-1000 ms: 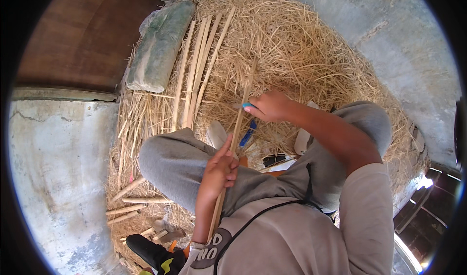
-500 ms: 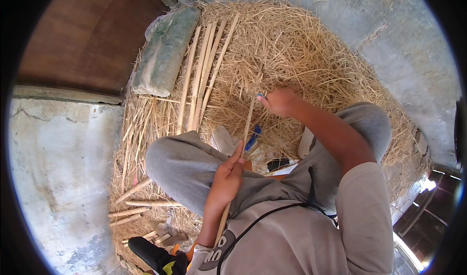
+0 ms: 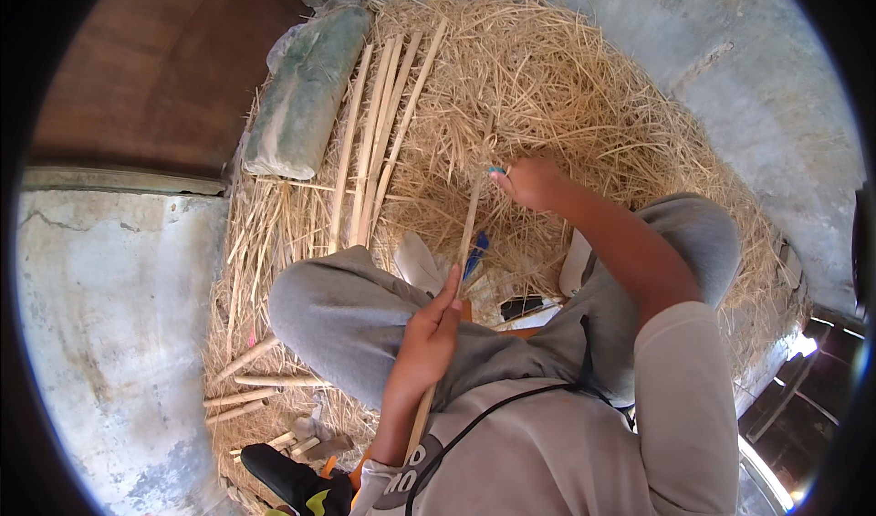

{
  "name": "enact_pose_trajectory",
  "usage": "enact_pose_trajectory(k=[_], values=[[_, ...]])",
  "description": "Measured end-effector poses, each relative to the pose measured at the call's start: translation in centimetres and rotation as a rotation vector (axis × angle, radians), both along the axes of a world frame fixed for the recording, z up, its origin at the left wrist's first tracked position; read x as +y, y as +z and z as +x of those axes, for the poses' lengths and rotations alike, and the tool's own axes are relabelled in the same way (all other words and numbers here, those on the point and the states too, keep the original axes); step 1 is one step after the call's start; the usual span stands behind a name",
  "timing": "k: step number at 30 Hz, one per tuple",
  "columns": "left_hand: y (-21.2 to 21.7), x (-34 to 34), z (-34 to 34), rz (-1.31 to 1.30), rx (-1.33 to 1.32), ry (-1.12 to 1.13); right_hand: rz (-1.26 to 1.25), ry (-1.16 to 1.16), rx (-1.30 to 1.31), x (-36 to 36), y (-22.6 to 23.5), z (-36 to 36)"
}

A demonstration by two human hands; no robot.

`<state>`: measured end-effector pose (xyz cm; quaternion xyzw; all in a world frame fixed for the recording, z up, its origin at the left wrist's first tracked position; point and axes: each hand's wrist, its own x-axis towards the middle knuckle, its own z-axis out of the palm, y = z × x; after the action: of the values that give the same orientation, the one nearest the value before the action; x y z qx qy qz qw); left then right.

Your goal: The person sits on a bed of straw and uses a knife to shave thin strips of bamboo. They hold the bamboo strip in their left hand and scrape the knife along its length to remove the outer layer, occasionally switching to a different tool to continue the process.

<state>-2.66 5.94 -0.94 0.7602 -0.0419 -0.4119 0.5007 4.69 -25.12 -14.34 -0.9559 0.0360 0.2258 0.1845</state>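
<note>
Below, straw (image 3: pixel 557 87) lies around the legs (image 3: pixel 333 311); a strip (image 3: pixel 471 215) slants away between them. The left hand (image 3: pixel 427 343) has its fingers gripping the strip's near part; the right hand's (image 3: pixel 534 185) are closed on a teal tool (image 3: pixel 496 169) beside its far part.

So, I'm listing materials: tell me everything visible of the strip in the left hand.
The strip is long, narrow and pale tan, seemingly bamboo or wood. Gripped by the left hand, it slants from beside the shirt out over the straw. The right hand holds a blue-green tool near the strip's upper part; contact is unclear.
</note>
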Motion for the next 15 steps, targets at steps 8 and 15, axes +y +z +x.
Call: enact_pose_trajectory(k=[8,15], values=[[1.9,-0.3,2.0,-0.174,0.511,0.292,0.193,0.000,-0.173,2.3,0.9,-0.9],[3.6,-0.1,5.5,-0.559,0.828,0.438,0.050,-0.008,0.139,2.8,6.1,3.3]])
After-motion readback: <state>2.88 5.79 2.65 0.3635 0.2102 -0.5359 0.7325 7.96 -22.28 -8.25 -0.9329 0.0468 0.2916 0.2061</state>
